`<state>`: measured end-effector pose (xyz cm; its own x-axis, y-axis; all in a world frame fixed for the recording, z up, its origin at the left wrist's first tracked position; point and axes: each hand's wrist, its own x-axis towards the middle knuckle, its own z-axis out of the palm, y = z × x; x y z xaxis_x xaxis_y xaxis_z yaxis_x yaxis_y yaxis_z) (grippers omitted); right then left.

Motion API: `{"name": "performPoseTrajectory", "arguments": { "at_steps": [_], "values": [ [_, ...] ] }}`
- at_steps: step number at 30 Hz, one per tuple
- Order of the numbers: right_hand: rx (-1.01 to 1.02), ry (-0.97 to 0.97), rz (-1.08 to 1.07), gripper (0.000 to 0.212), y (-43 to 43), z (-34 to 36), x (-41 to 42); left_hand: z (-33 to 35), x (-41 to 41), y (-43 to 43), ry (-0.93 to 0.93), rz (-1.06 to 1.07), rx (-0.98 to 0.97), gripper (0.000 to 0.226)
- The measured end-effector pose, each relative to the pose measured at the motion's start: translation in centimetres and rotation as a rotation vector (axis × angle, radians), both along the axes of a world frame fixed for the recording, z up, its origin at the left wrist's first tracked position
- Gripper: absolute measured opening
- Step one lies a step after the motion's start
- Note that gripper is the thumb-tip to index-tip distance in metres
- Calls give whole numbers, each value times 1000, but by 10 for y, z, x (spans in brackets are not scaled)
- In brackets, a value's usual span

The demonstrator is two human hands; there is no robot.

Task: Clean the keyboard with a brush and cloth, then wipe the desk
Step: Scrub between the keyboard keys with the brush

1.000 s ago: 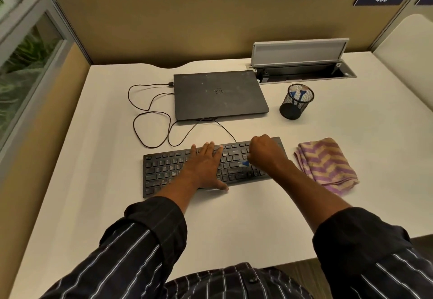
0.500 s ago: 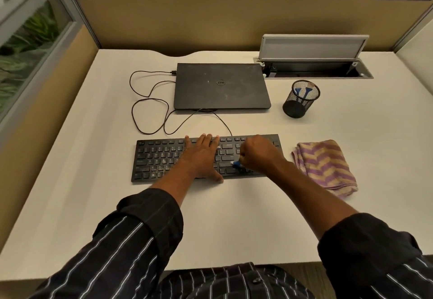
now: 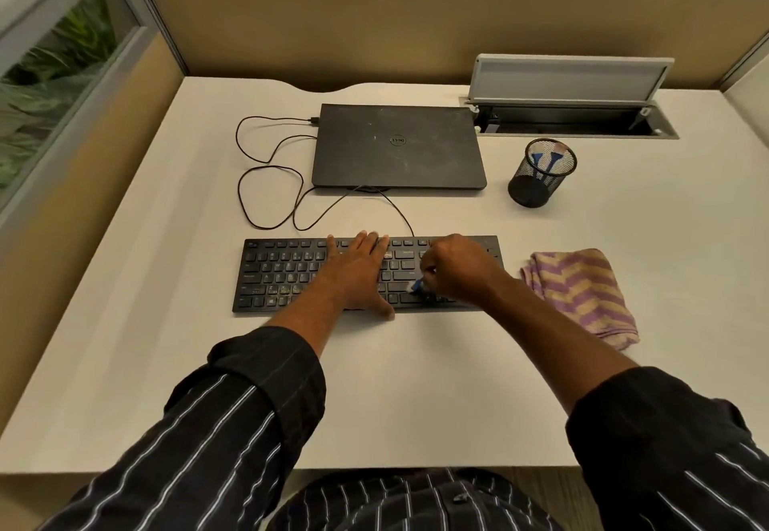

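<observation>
The flat black plastic keyboard (image 3: 287, 276) lies square to the person at the front middle of the pale white desk (image 3: 416, 385), within easy reach of both hands. The small blue-handled brush (image 3: 416, 285) has its pale tip down among the keys in the keyboard's right-hand part, which I judge to be the brushing step. The right hand (image 3: 457, 266) is curled tight round the brush, so only the tip shows below the knuckles. The left hand (image 3: 358, 276) lies flat on the middle keys, fingers straight and close together, thumb at the front edge, holding nothing; probably it steadies the keyboard against the strokes. The folded purple-and-yellow zigzag cloth (image 3: 582, 293) waits untouched just beside the keyboard's right end, likely for wiping. Further back lie a closed dark laptop (image 3: 397, 147), a thin black cable (image 3: 266, 180) looped to its left, and a black mesh pen cup (image 3: 541, 174)
</observation>
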<state>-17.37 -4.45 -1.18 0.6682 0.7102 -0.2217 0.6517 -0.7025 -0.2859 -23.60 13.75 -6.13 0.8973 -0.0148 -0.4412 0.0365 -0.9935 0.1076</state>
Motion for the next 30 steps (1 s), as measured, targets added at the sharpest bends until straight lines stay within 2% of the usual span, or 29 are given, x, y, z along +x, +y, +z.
{"name": "performPoseTrajectory", "arguments": {
  "at_steps": [5, 12, 17, 22, 30],
  "values": [
    [62, -10, -12, 18, 0, 6, 5, -1, 1, 0, 1, 2, 3, 136],
    [-17, 53, -60, 14, -7, 0, 7, -1, 0, 1, -1, 5, -8, 136],
    [94, 45, -78, 19, -4, 4, 5, -1, -1, 0, -9, 1, 0, 134],
    [-17, 42, -64, 16, -8, -2, 5, 0, -3, 1, -16, 4, -18, 134],
    [46, 27, -147, 16, -3, 0, 4, 0, -3, 1, -19, -2, -21, 134]
  ]
}}
